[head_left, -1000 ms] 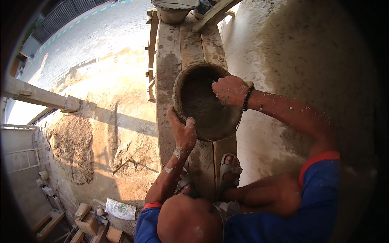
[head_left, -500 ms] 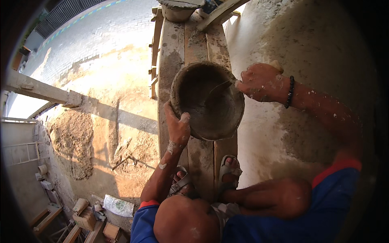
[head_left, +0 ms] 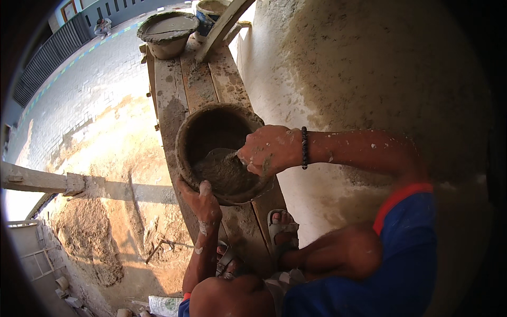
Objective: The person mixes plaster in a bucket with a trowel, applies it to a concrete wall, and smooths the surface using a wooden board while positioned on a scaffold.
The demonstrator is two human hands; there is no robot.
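A round, mortar-crusted bucket (head_left: 182, 142) stands on the wooden planks in front of me, tipped slightly so that its inside shows. My left hand (head_left: 202, 202) grips the near-left rim, thumb over the edge. Over the right side of the bucket, my right hand (head_left: 270, 150) is closed around a trowel (head_left: 215, 157), whose handle is hidden in the fist. The trowel's blade is inside the bucket, against wet grey mortar (head_left: 229, 178) near the bottom.
Farther along the planks (head_left: 198, 87) stand a basin of mortar (head_left: 168, 29) and a blue bucket (head_left: 211, 9), beside a slanting wooden brace (head_left: 224, 26). A plastered wall (head_left: 359, 68) rises on the right. Sandy ground (head_left: 132, 158) lies well below on the left.
My right hand has moved from the bucket's right rim inward over it, and the trowel is now at a mound of mortar. The view has shifted, bringing the far containers into sight.
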